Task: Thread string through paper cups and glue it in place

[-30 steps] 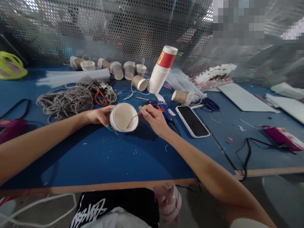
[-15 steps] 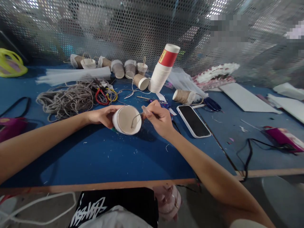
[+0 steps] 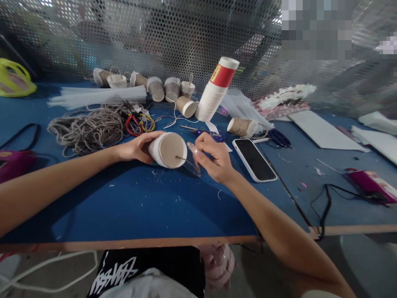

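Observation:
My left hand point(image 3: 141, 147) is wrapped round a white paper cup point(image 3: 157, 150), tilted so that its open mouth faces me. A thin grey-brown cord point(image 3: 183, 159) comes out of the cup's inside and bends in a blurred loop toward my right hand point(image 3: 212, 157). The thumb and forefinger of that hand are pinched together just right of the rim, with the loop running up to them. Behind my left forearm lies a tangled heap of grey cord point(image 3: 88, 128). Scissors with red and yellow handles point(image 3: 136, 124) lie beside the heap.
A leaning stack of paper cups point(image 3: 214, 93) stands behind my hands. Several cord-wrapped cups point(image 3: 155, 89) line the back by a perforated metal screen point(image 3: 173, 37). At right are a phone point(image 3: 254, 160), dark-blue-handled scissors point(image 3: 279, 138) and a white board point(image 3: 328, 129).
My right hand has moved slightly right and down, away from the cup's mouth. The cord now sags in a loop outside the rim. The cup has turned a little and risen slightly.

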{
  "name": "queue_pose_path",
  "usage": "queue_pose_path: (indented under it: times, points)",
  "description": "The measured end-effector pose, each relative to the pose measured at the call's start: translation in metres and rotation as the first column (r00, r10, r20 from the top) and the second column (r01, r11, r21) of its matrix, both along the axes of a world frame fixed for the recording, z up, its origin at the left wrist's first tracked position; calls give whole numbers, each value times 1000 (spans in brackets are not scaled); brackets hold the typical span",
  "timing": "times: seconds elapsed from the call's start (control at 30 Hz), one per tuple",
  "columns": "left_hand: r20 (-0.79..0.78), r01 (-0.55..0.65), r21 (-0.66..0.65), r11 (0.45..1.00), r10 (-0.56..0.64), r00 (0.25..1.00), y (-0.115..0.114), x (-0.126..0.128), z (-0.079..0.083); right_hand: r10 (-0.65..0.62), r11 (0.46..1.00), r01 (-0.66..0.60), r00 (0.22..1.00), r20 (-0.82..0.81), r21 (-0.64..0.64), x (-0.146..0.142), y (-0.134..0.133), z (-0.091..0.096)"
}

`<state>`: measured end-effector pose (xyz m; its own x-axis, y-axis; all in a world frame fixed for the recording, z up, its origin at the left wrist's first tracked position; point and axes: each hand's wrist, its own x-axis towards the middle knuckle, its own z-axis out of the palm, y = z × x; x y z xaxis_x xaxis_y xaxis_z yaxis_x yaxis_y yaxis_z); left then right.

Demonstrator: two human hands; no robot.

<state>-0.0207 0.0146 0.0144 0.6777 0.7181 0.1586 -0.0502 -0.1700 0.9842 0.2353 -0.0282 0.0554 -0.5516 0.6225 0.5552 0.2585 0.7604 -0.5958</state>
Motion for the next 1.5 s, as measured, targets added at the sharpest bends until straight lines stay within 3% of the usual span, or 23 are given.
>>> queue_pose_path:
  times: [0.17, 0.37, 0.43, 0.5, 0.57, 0.67, 0.73, 0.8, 0.97, 1.03, 1.13, 1.23, 1.3, 1.4, 1.5]
  points:
    - [25, -88, -32, 996, 89, 996, 0, 0, -1, -48, 999, 48, 999, 8, -13, 0, 5, -5]
    - [132, -133, -115, 984, 148, 980, 0, 3, -4, 47, 996, -35, 988, 146, -79, 8, 14, -4]
    - [181, -151, -142, 978, 175, 968, 1, 4, -7, 19, 999, -13, 989, 146, -48, 12, 17, -2]
    - [201, -141, -167, 976, 174, 964, 3, 3, -9, -60, 996, 50, 990, 126, 76, 17, 21, -1]
    - [188, -114, -184, 976, 149, 971, 4, 3, -10, -101, 956, 49, 980, 170, 289, 22, 24, 1]
    - [181, -80, -201, 976, 117, 977, 4, 4, -7, -145, 826, -70, 933, 330, 560, 24, 24, 5]
    - [191, -75, -208, 975, 115, 975, 4, 5, -6, -151, 750, -154, 907, 394, 643, 22, 19, 9]
    - [198, -80, -212, 974, 123, 973, 4, 6, -6, -112, 722, -219, 899, 424, 656, 18, 13, 12]
    - [183, -85, -219, 972, 127, 975, 7, 3, -10, -25, 837, -207, 911, 412, 508, 16, 5, 12]
    - [177, -86, -194, 977, 121, 977, 7, 3, -11, -34, 828, -192, 921, 388, 527, 16, 5, 10]
    - [158, -92, -144, 985, 115, 981, 7, 2, -10, -58, 741, -193, 936, 347, 644, 15, 6, 7]
    - [119, -106, -88, 990, 116, 986, 6, 3, -8, -94, 587, -192, 949, 301, 787, 11, 6, 7]
    - [103, -111, -41, 993, 114, 988, 5, 3, -8, -127, 522, -183, 949, 288, 833, 9, 7, 7]
    - [83, -120, 10, 993, 119, 989, 5, 4, -8, -132, 546, -163, 952, 277, 822, 6, 8, 4]
    - [59, -112, 45, 993, 109, 992, 5, 4, -7, -85, 653, -117, 971, 225, 748, 4, 10, -2]
